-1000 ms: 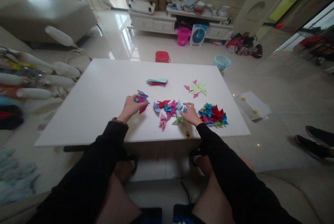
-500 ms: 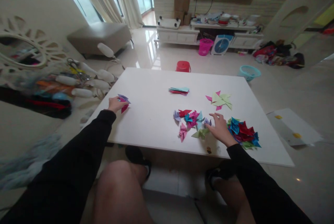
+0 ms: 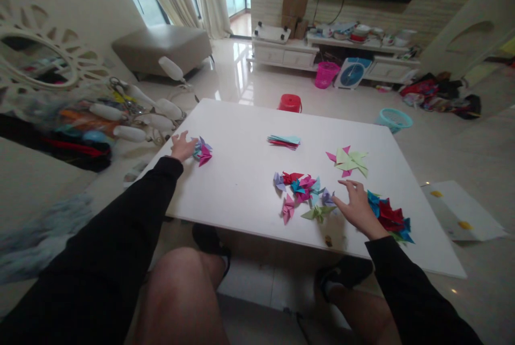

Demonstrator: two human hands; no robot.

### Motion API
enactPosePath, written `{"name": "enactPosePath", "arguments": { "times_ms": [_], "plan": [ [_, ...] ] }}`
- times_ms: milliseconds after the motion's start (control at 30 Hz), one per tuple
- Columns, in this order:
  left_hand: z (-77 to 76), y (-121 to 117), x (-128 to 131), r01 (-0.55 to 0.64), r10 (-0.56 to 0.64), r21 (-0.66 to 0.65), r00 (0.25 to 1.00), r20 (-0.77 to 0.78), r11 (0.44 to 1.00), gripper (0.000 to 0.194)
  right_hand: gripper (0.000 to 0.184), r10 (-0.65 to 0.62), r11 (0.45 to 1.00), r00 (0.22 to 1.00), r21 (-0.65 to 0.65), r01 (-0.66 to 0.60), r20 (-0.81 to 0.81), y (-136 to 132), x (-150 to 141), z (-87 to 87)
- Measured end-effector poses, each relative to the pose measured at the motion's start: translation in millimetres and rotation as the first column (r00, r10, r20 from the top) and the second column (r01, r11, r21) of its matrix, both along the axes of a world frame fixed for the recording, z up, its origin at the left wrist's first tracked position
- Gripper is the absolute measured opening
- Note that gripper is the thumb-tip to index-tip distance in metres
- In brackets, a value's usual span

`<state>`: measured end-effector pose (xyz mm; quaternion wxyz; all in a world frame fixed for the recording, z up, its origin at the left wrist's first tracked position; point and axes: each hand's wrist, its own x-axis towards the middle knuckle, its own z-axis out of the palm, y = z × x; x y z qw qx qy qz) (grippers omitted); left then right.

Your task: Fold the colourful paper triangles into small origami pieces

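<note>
At the left end of the white table [image 3: 237, 173], my left hand [image 3: 183, 146] is open with its fingers spread. Right beside it lies a small cluster of purple, teal and magenta folded-paper cranes [image 3: 204, 153]; whether a fingertip touches them I cannot tell. My right hand [image 3: 356, 206] is open too, fingers apart, close by a lavender paper crane [image 3: 327, 197]. To the left of that hand spreads a loose group of colourful paper cranes [image 3: 304, 186], with a pink crane [image 3: 288, 208] and a green crane [image 3: 318, 213] at its near side. The right wrist partly hides a blue, red and green pile of folded paper [image 3: 391, 216].
Farther back on the table are a stack of narrow folded papers [image 3: 284, 142] and light green and pink folded pieces [image 3: 349, 161]. A small brown object [image 3: 329, 241] sits by the near edge. Beyond the table stand a red stool [image 3: 290, 102] and a blue basket [image 3: 394, 119].
My left hand has opened from its grip on the cranes and drawn back to their left, leaving them on the table. My right hand stays open near the lavender crane. The view has shifted slightly.
</note>
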<state>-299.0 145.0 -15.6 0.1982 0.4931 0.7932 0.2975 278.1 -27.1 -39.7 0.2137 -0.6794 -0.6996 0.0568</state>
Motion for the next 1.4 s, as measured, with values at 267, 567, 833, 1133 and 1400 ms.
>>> {"name": "enactPosePath", "arguments": {
  "times_ms": [267, 567, 833, 1133, 1400],
  "plan": [
    [60.1, -56.2, 133.8, 0.342, -0.349, -0.100, 0.935, -0.068, 0.934, 0.048, 0.052, -0.211, 0.975, 0.973, 0.054, 0.216, -0.091, -11.6, 93.2, 41.3],
    [58.7, -190.8, 288.6, 0.883, -0.860, -0.057, 0.468, 0.205, 0.467, 0.035, 0.082, -0.353, 0.885, 0.932, -0.295, 0.360, 0.080, -71.3, 167.9, 18.5],
    [28.6, -171.0, 280.1, 0.876, -0.874, -0.023, 0.481, 0.067, 0.481, 0.031, 0.075, -0.423, 0.833, 0.896, -0.331, 0.444, 0.137, -36.5, 123.1, -18.4],
    [28.4, -161.2, 273.8, 0.845, -0.843, -0.005, 0.535, 0.054, 0.535, 0.031, 0.073, -0.473, 0.804, 0.860, -0.305, 0.511, 0.193, -30.8, 112.6, -23.3],
    [37.0, -161.9, 263.6, 0.834, -0.834, 0.002, 0.551, 0.042, 0.551, 0.030, 0.055, -0.557, 0.790, 0.818, -0.213, 0.576, 0.145, -36.3, 106.4, -0.7]
  ]
}}
